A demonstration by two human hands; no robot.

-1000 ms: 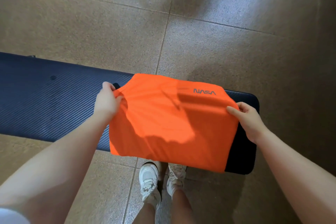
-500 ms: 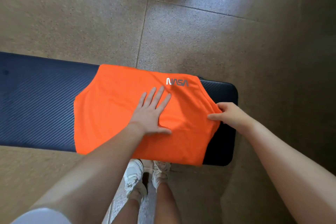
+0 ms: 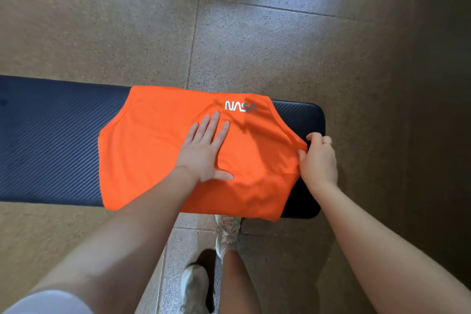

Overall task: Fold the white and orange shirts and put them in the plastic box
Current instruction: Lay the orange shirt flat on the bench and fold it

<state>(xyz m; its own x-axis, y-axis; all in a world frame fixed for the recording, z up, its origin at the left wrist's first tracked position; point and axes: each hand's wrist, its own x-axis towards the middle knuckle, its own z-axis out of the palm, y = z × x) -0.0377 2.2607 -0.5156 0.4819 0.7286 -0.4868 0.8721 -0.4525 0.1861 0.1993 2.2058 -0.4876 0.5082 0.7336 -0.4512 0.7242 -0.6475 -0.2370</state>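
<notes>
The orange shirt (image 3: 142, 150), with a silver NASA logo near its far edge, lies partly folded across the right end of a dark blue padded bench (image 3: 48, 140). My left hand (image 3: 206, 148) rests flat on the middle of the shirt, fingers spread. At the shirt's right edge, my right hand (image 3: 318, 158) pinches a fold of the fabric. Neither the white shirt nor the plastic box is in view.
The bench runs left to right over a brown tiled floor (image 3: 280, 46) and ends just right of the shirt. My legs and white shoes (image 3: 226, 234) stand right below the bench's near edge.
My left hand let go of the shirt's left corner and now lies flat on its middle. The shirt came down onto the bench, and my right hand keeps pinching its right edge.
</notes>
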